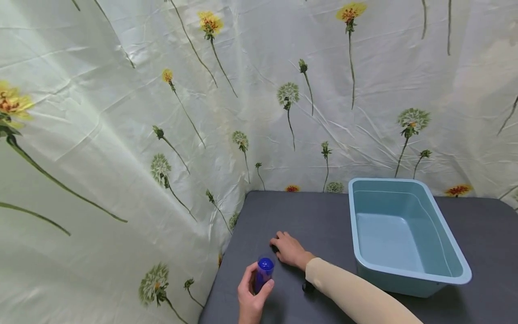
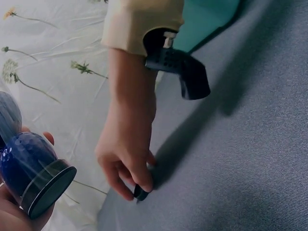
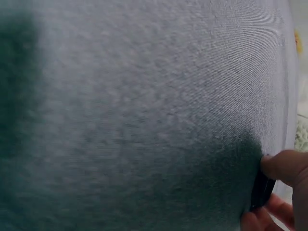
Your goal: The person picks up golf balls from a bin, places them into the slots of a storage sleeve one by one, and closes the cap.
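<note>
My left hand [image 1: 252, 297] grips a clear tube [image 1: 261, 280] with blue ball-like contents, fingers on one side and thumb on the other. In the left wrist view the tube [image 2: 29, 163] is tilted, and its black end cap shows. Farther ahead, my right hand [image 1: 289, 250] is low at the grey tabletop, pinching a small flat black piece [image 2: 140, 192]. The right wrist view shows this black piece [image 3: 262, 190] on edge between thumb and fingertips; its exact kind is unclear.
A light blue plastic tub [image 1: 388, 234] stands to the right on the grey table [image 1: 299, 211]. Flower-printed curtains [image 1: 259, 112] hang behind and along the left side. A black camera mount [image 2: 180, 70] sits on the right wrist, below a beige sleeve [image 1: 352, 288].
</note>
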The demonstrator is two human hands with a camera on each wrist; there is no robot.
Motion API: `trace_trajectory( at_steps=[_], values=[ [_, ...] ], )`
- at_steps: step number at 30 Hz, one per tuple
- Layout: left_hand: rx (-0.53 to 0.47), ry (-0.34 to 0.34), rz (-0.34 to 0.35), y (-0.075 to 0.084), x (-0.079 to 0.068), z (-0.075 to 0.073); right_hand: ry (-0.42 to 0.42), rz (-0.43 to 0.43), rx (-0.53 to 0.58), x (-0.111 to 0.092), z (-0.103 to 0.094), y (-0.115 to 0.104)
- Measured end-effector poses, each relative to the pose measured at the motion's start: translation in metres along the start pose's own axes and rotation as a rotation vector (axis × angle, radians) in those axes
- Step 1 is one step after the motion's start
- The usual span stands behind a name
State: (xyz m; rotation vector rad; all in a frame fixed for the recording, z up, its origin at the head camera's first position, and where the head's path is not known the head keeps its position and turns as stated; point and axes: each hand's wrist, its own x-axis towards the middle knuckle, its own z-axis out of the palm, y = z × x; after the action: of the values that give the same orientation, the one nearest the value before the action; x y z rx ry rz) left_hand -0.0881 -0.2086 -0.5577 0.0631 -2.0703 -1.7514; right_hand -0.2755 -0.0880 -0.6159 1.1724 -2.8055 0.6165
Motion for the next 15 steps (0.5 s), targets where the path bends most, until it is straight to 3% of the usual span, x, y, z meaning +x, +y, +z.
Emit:
trace_trajectory(
  at_steps=[9, 15],
  values=[
    [0.004, 0.009, -0.005, -0.004, 0.001, 0.005, 0.114, 0.114, 0.221, -0.022, -0.007, 0.020],
    [-0.009, 0.015, -0.024, -0.008, -0.001, 0.007, 0.194, 0.192, 0.360, -0.032, -0.015, 0.020]
  ],
)
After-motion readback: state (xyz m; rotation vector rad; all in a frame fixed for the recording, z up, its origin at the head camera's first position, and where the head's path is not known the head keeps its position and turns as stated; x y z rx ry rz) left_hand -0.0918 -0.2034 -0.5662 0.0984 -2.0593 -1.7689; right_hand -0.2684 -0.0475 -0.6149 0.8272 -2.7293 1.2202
